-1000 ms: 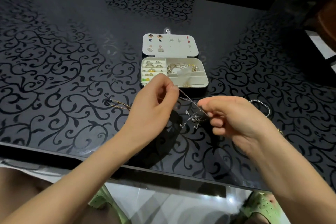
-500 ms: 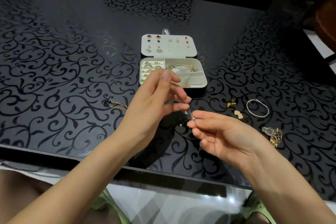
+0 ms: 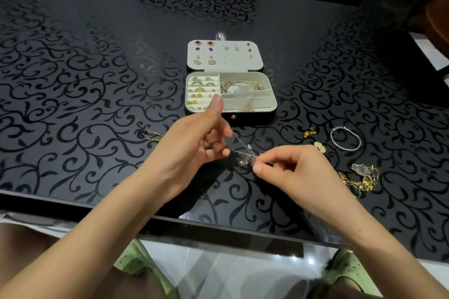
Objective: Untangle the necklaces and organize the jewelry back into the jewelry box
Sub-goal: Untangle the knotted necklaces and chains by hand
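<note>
Held clear of the black scroll-patterned table [image 3: 73,85], near its 6 o'clock edge: thin silver necklace [image 3: 249,146] with small leaf-shaped charms, stretched in two taut strands between the hands. Pinched at the 9 o'clock end by the curled fingers of the left hand [image 3: 192,143], thumb raised. Pinched at the 3 o'clock end, at the bunched cluster of charms, between thumb and forefinger of the right hand [image 3: 294,170]. Hands apart, joined only by the chain. At 12 o'clock from the hands: jewelry box [image 3: 255,119], open, lid [image 3: 233,63] laid flat behind the base. On the lid panel, stud earrings in rows (fuller toward 9 o'clock). In the base, rings and small studs in the slotted 9 o'clock half; gold bangles in the 1 o'clock compartment. At 9 o'clock from the left hand, flat on the table: gold chain [image 3: 151,133] with a dark pendant, partly hidden by the hand. At 2 o'clock from the right hand: small gold charm [image 3: 309,132], pale clover-shaped pieces [image 3: 320,147], silver bangle [image 3: 345,139]. At 3 o'clock from the right hand: tangled gold chains [image 3: 364,179]. Below the table edge, at 6 o'clock: green perforated slippers [image 3: 134,262].
</note>
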### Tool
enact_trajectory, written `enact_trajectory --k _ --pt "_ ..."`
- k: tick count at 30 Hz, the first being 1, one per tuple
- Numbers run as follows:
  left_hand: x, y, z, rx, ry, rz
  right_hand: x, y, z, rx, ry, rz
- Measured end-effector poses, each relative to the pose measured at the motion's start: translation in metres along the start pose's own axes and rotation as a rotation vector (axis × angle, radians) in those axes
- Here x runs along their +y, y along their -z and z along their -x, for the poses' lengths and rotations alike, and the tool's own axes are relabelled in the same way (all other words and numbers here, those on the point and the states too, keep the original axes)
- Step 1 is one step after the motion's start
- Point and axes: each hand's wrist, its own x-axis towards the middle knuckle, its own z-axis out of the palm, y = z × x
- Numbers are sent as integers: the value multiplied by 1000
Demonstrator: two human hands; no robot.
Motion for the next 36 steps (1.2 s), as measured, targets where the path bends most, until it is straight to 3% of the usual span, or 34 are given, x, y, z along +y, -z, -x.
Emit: enact_trajectory --k 5,12,19,24,28,36 --pt "-4 6 6 -16 -17 -187 -3 8 -2 -66 59 -106" --pt "-2 11 14 43 114 -131 -9 21 -6 -290 54 -415" --pt "-4 16 11 36 -2 -130 -8 24 -12 -349 -69 -375" --pt "-15 35 16 -85 -401 -763 -9 23 -21 -325 -180 -177" --pt "-24 43 14 -181 -581 -1193 -8 18 -28 -294 -186 -53" --pt "-24 57 17 -271 -663 -1461 -1 16 -29 -219 -125 118"
